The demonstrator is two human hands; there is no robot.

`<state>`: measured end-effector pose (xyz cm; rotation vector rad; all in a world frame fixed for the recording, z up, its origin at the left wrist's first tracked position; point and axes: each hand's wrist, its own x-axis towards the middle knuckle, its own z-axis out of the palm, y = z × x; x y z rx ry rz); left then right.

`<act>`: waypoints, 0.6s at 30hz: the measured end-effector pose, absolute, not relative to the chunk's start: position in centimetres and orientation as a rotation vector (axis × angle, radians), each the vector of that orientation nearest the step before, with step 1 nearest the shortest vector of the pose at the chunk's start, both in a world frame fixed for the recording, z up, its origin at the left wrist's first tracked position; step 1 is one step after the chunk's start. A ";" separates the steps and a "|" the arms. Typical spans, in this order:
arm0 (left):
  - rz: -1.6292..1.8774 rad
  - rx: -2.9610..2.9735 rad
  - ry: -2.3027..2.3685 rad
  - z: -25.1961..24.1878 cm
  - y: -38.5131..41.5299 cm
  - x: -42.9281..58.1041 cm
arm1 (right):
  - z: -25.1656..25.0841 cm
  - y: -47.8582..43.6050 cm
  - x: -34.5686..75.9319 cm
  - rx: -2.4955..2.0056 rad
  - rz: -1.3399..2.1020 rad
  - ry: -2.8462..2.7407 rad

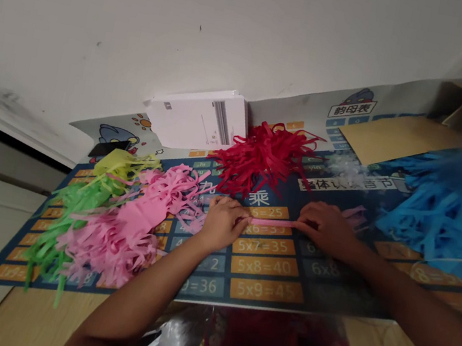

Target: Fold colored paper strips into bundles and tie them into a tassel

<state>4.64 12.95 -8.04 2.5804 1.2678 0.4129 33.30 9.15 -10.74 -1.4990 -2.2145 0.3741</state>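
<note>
One pink strip [273, 223], held sideways across the times-table mat [266, 289].

Leftmost we have green fringe [56, 225], then pink fringe [111, 242]; next our left hand [222, 225], pinched closed on the strip's left end. The strip is straight, on our side of the red fringe [265, 155], its long axis running left to right, roughly parallel to the mat's front edge. Our right hand [325, 228] pinches the right end, and blue fringe [442, 216] lies farther right.
</note>
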 end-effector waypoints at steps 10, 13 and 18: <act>0.285 2.628 1.356 -8.4 13.5 5.6 | -10.9 9.6 32.5 -1.667 0.351 -2.167; 0.317 2.653 1.373 -8.6 13.3 5.6 | -10.5 9.5 32.2 -1.721 0.368 -2.183; 0.489 3.113 0.952 -8.2 12.7 5.5 | -8.8 8.7 31.3 -1.481 -0.049 -2.380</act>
